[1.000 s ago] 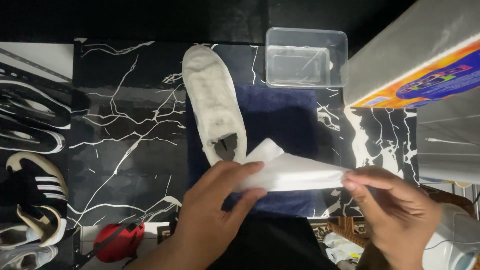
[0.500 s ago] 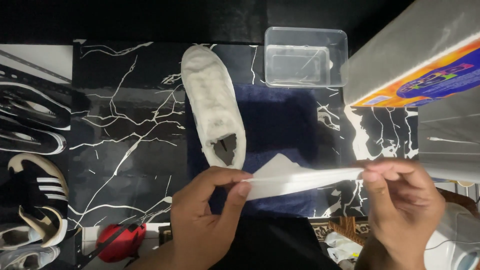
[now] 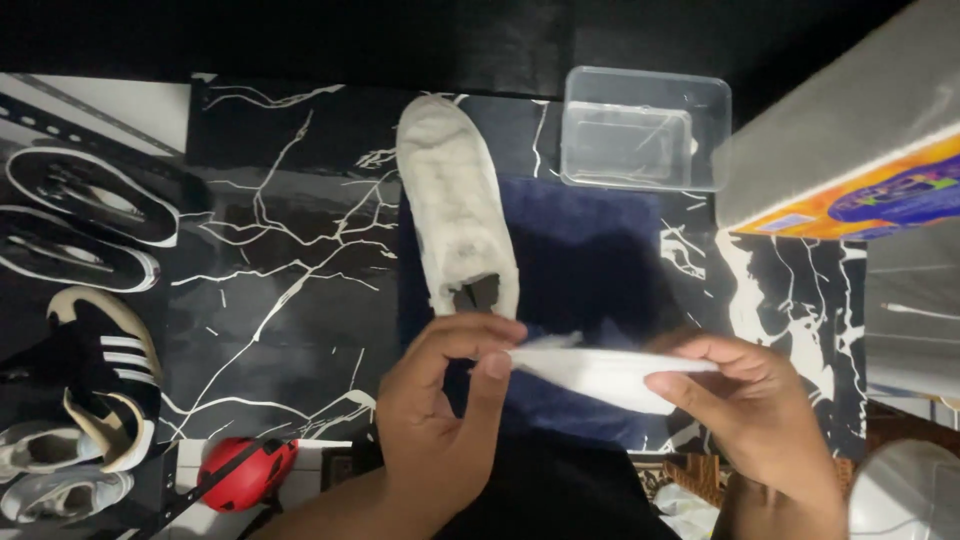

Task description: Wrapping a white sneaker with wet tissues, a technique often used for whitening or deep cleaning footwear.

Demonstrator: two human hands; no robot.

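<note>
Dark shoes (image 3: 95, 330) sit at the far left. The left hand (image 3: 440, 410) pinches one end of a white tissue (image 3: 600, 370) over the dark blue cloth (image 3: 590, 250), just below a white shoe (image 3: 455, 200); the right hand (image 3: 750, 400) fingers grip its other end.

Left of the mat (image 3: 600, 250): five shoes, one red ball (image 3: 245, 470); on it: one shoe (image 3: 455, 200), one tub (image 3: 645, 130), one tissue (image 3: 600, 370)

Home shoe-cleaning corner: black marble-patterned surface (image 3: 270, 250) with white veins, dark blue cloth mat (image 3: 590, 250) on it, worn white sneaker (image 3: 455, 200), clear plastic rectangular tub (image 3: 645, 130); several black-and-white sneakers (image 3: 95, 300) lined up at left, red round object (image 3: 240, 470) nearby
</note>
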